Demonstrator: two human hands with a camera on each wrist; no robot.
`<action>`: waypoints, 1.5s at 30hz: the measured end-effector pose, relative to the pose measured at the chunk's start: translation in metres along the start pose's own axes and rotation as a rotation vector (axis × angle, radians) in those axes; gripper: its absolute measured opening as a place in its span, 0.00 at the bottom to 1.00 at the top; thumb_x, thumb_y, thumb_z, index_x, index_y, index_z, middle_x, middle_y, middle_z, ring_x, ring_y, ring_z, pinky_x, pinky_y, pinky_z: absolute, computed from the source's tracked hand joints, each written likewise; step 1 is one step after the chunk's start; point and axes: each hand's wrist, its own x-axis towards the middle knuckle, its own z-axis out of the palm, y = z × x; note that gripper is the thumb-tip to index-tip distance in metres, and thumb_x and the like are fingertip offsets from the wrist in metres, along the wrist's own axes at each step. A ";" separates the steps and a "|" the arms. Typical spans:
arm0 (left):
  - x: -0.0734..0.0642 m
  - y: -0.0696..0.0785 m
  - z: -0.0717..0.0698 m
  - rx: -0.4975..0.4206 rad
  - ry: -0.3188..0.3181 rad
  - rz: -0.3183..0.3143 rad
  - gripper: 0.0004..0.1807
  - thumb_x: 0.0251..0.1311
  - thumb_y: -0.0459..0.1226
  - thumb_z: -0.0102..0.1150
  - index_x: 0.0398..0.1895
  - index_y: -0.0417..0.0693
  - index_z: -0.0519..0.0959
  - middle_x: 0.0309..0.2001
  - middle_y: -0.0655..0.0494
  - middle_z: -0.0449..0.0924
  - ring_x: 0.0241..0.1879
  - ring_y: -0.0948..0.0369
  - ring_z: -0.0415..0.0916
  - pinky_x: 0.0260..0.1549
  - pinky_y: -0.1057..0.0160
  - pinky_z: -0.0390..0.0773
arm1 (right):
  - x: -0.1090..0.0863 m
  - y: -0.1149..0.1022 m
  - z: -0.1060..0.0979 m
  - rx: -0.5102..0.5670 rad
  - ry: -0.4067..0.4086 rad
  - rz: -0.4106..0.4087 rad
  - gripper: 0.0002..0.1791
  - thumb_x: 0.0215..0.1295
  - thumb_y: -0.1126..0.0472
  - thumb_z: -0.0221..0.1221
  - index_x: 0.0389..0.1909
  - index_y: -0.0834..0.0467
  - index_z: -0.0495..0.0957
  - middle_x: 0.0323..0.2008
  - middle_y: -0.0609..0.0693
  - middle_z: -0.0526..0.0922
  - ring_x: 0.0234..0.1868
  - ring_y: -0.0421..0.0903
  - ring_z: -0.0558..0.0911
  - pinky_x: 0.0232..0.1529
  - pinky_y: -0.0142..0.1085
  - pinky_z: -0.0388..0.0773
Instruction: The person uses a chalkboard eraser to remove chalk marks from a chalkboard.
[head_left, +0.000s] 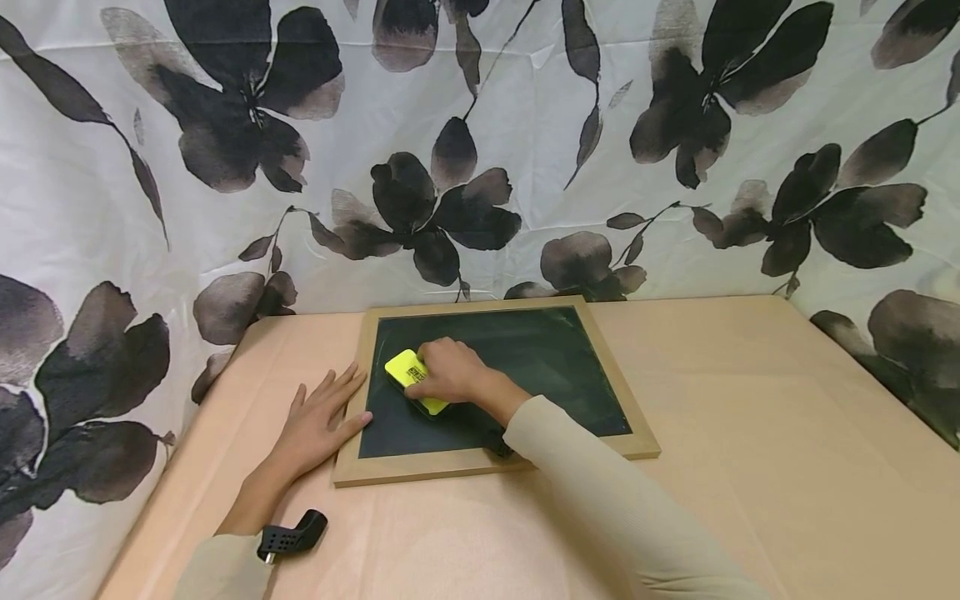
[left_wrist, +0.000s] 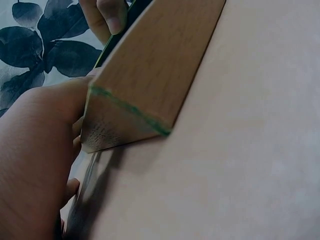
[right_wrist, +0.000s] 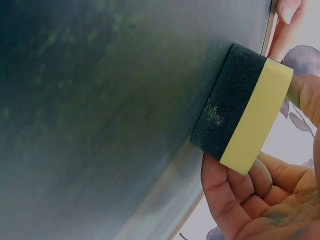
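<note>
A small chalkboard (head_left: pixel 540 358) with a pale wooden frame (head_left: pixel 420 467) lies on the table. My right hand (head_left: pixel 455 372) grips a chalkboard eraser (head_left: pixel 406 367), yellow on top with a dark pad beneath, over the board's left half. In the right wrist view the dark pad (right_wrist: pixel 227 100) faces the board surface, its edge right at it, and fingers and thumb hold the yellow part (right_wrist: pixel 257 120). My left hand (head_left: pixel 318 425) rests spread at the frame's left side, its thumb over the edge. The left wrist view shows the frame's corner (left_wrist: pixel 155 60) close up, with a green line across it.
A peach cloth (head_left: pixel 750 433) covers the table. Behind and beside it hangs a white curtain (head_left: pixel 525 125) with dark flowers. A black wrist strap (head_left: pixel 292 536) sits on the left wrist. Faint chalk haze shows on the board, and greenish smudges mark the right palm.
</note>
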 end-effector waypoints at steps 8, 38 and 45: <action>-0.004 0.001 -0.002 -0.011 -0.004 -0.001 0.37 0.63 0.54 0.54 0.72 0.47 0.62 0.73 0.47 0.54 0.70 0.39 0.47 0.61 0.30 0.37 | -0.004 -0.003 0.002 0.002 -0.051 0.007 0.35 0.56 0.40 0.64 0.58 0.59 0.75 0.41 0.48 0.78 0.35 0.43 0.74 0.33 0.35 0.74; 0.000 0.001 0.000 -0.024 -0.009 0.010 0.38 0.63 0.54 0.55 0.72 0.47 0.62 0.73 0.46 0.53 0.71 0.40 0.47 0.62 0.32 0.36 | -0.058 0.091 -0.035 -0.037 -0.069 0.189 0.40 0.56 0.40 0.65 0.62 0.63 0.70 0.43 0.53 0.78 0.37 0.48 0.75 0.36 0.41 0.74; -0.001 0.001 -0.003 -0.032 -0.010 0.007 0.38 0.63 0.54 0.55 0.72 0.47 0.62 0.73 0.46 0.53 0.71 0.40 0.46 0.62 0.32 0.36 | -0.086 0.130 -0.046 -0.002 -0.030 0.241 0.42 0.56 0.42 0.65 0.61 0.69 0.68 0.44 0.58 0.80 0.36 0.50 0.76 0.34 0.40 0.75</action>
